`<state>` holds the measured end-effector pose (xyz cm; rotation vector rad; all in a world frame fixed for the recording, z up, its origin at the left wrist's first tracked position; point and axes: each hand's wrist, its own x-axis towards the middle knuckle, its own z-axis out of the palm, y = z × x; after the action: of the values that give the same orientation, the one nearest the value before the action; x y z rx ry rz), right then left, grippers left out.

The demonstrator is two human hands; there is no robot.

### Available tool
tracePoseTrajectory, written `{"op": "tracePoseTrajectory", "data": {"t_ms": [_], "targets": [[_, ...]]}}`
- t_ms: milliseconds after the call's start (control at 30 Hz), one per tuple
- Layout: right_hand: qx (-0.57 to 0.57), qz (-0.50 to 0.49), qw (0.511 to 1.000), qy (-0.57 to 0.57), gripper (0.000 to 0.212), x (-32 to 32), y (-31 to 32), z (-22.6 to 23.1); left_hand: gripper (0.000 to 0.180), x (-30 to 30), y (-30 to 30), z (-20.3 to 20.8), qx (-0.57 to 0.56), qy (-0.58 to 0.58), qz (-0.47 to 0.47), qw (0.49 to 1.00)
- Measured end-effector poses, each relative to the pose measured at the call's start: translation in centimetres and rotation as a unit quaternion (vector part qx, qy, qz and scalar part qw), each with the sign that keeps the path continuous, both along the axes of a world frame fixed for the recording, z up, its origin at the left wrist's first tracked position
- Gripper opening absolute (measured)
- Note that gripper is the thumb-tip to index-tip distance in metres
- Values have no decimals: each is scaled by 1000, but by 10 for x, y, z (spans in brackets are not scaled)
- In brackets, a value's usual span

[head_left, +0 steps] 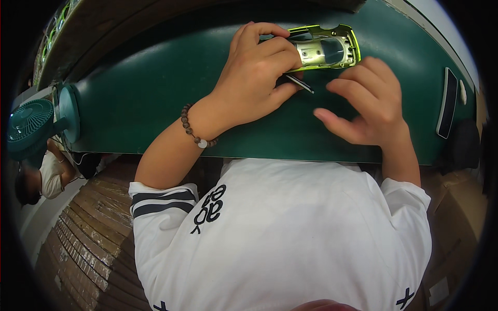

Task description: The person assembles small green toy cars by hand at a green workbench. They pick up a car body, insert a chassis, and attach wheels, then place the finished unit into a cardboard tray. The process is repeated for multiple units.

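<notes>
A yellow-green toy car body (311, 54) is at the far side of the green table, its hollow, silvery inside facing up. My left hand (259, 67) grips its left end, the fingers wrapped over it and hiding that part. A thin dark strip with a light edge (301, 83) sticks out by my left thumb; whether it belongs to the car I cannot tell. My right hand (365, 101) hovers near the car's right end, apart from it. Its fingers are curled and the thumb stands away, with nothing between them.
On the left a teal desk fan (33, 124) stands at the table (155, 119). A flat dark device with a white rim (446, 102) lies at the right edge. Another person (49, 171) sits beyond the fan. Stacked cardboard (88, 249) is at the lower left.
</notes>
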<state>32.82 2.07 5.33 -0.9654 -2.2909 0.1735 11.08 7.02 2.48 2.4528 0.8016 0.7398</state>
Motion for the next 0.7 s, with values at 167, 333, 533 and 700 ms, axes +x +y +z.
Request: {"op": "tracePoseTrajectory", "data": {"t_ms": [167, 333, 533, 700], "targets": [[28, -90, 995, -30, 24, -19, -4, -18, 25, 6, -4, 5, 41, 3, 16, 999], [-3, -122, 992, -21, 25, -25, -6, -26, 31, 12, -4, -5, 25, -25, 32, 999], [-8, -108, 994, 0, 20, -20, -2, -24, 61, 14, -3, -3, 15, -34, -5, 999], [-15, -135, 991, 1, 17, -17, -3, -31, 71, 13, -13, 5, 43, -6, -26, 999]]}}
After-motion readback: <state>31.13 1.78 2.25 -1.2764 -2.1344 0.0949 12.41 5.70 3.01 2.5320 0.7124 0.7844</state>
